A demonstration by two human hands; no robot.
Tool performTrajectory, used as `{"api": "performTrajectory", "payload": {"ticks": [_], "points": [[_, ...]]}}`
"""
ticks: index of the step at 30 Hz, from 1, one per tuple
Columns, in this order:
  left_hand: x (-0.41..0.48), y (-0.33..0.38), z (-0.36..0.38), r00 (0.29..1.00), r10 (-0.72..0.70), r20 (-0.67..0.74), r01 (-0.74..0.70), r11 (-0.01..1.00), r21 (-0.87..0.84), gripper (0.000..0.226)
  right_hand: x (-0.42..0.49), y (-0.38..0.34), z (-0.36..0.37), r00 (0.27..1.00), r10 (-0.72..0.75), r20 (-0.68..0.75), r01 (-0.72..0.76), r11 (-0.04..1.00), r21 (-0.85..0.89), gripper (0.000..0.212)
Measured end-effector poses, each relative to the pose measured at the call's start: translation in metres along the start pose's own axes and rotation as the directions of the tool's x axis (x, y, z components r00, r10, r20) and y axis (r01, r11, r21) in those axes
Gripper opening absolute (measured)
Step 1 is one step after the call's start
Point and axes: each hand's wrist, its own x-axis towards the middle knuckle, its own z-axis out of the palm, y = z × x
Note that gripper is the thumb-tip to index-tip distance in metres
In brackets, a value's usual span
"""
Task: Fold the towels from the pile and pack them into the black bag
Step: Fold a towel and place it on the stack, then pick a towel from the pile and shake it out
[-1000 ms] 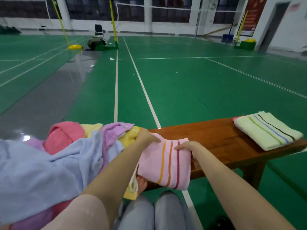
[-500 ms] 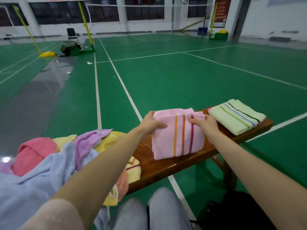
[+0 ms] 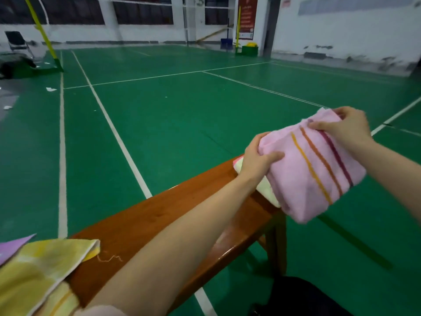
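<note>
A green badminton court floor (image 3: 173, 124) is filling most of the view, and a long wooden bench (image 3: 159, 220) is running across it from lower left toward the right. At the bench's near end, part of the unfolded pile is showing: a yellow towel (image 3: 38, 267) lying rumpled with a corner of a lilac towel (image 3: 13, 246) beside it. A dark shape at the bottom right, probably the black bag (image 3: 303, 297), is sitting on the floor below the bench's far end.

The folded pink striped towel (image 3: 316, 169) is being held in the air above the far end of the bench, over a pale folded towel (image 3: 266, 188) that is lying there, mostly hidden beneath it. The left hand (image 3: 257, 158) is gripping the towel's near left edge, thumb pressing on top and fingers curling underneath. The right hand (image 3: 344, 126) is pinching the far upper corner, fingers bent around the fold.

The towel is looking light, soft and floppy: its unsupported lower edge is sagging slightly, so the fold would likely open if only one corner were held. Taking it at two opposite edges, with fingers under the layers and thumbs clamping from above, seems the safest way to keep the stack of layers together. It is neither slippery nor fragile, so a firm squeeze should do no harm.
</note>
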Motion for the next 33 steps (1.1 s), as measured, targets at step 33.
{"api": "performTrajectory", "payload": {"ticks": [33], "points": [[-0.147, 0.164, -0.276, 0.956, -0.142, -0.256, 0.29, 0.347, 0.892, 0.023, -0.21, -0.227, 0.167, 0.451, -0.368, 0.813, 0.508, 0.855, 0.105, 0.055]]}}
